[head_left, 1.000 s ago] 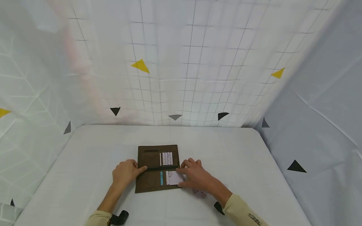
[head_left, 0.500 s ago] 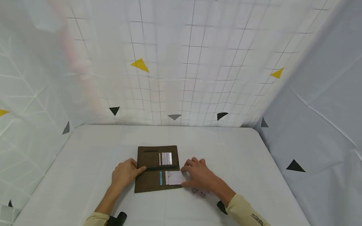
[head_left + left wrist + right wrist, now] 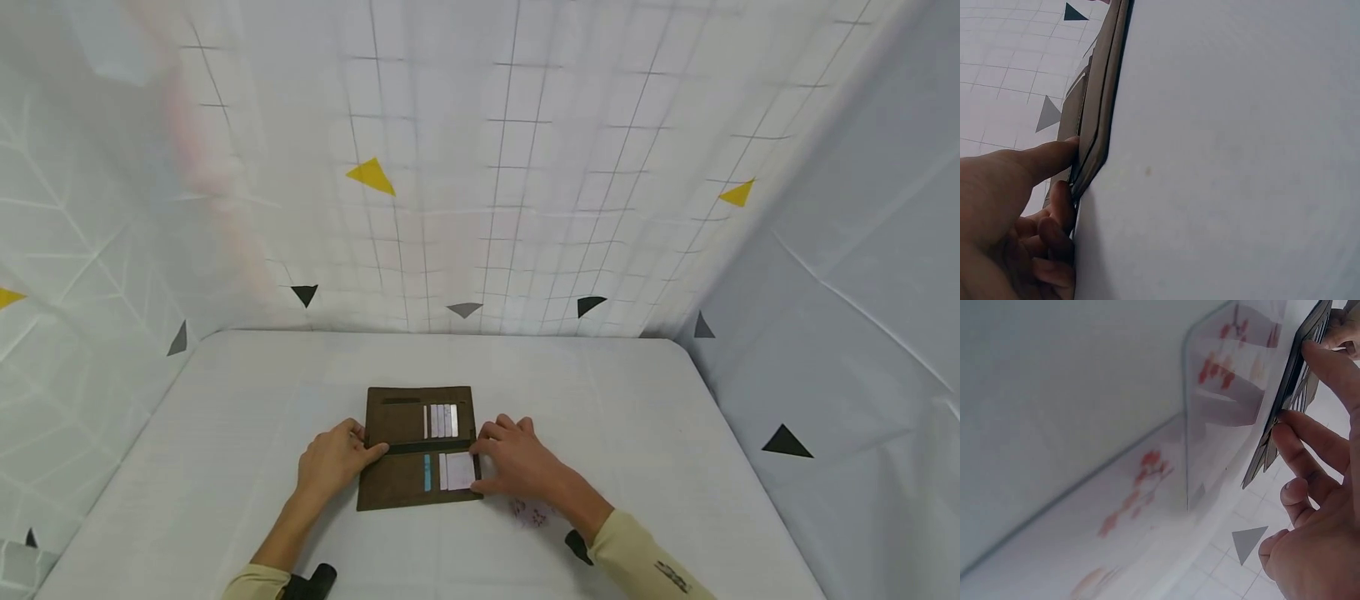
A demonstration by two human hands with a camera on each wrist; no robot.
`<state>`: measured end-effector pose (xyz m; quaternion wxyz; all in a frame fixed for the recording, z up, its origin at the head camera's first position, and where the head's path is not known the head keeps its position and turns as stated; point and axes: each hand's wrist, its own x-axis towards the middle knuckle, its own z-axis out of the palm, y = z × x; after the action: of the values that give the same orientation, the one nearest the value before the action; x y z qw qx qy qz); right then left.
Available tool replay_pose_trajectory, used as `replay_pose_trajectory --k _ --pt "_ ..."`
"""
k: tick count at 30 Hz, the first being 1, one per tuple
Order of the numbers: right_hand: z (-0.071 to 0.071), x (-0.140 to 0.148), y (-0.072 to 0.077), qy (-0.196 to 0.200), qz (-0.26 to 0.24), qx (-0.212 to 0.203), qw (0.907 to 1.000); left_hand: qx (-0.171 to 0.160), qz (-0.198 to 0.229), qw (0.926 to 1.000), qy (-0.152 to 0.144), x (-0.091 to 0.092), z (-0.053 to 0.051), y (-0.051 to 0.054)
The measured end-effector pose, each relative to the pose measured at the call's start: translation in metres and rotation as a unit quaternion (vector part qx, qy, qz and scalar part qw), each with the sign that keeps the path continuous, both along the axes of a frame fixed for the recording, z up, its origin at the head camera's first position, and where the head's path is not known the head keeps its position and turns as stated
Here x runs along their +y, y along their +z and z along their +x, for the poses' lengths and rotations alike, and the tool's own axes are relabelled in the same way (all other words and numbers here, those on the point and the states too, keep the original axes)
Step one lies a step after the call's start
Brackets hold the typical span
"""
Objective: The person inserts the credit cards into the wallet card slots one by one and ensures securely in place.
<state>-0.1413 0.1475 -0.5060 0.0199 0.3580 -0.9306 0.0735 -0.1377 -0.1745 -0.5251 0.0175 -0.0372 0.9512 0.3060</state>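
A brown wallet (image 3: 392, 482) lies spread open on the white table, with cards in the slots of both halves. My left hand (image 3: 332, 461) grips its left edge near the fold, thumb on top; in the left wrist view the left hand (image 3: 1007, 200) has its fingers curled at the wallet (image 3: 1100, 106). At the right edge, my right hand (image 3: 517, 458) holds a pale card (image 3: 461, 472) in the near half between thumb and forefinger. The right wrist view shows the right hand (image 3: 1319, 481) with its fingertips at the wallet's edge; the card there is mostly hidden.
Clear-looking cards with red flower prints (image 3: 529, 512) lie on the table under the right forearm; the right wrist view shows one flower-printed card (image 3: 1225, 369) close up. A blue card (image 3: 427, 472) shows in the near half. White sheets wall the table (image 3: 600, 383).
The pale card has slid left, deeper into its slot; it stuck out past the wallet's right edge before. My right hand drew slightly right, then came back left. The left hand stays put.
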Motion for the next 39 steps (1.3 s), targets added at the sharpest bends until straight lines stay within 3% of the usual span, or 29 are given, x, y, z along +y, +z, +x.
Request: replay_pose_trajectory --k 14,24,39 --pt "-0.001 -0.013 0.000 0.004 0.024 0.006 0.9997 0.004 -0.001 1.0000 0.002 0.004 0.002 -0.003" --pt "-0.008 -0.002 -0.002 0.025 0.034 0.008 0.9991 0.007 -0.009 0.9993 0.034 0.026 0.012 -0.005" --pt "-0.006 0.000 -0.003 -0.001 0.037 -0.010 0.9993 0.016 -0.005 0.9990 0.041 0.027 0.012 -0.006"
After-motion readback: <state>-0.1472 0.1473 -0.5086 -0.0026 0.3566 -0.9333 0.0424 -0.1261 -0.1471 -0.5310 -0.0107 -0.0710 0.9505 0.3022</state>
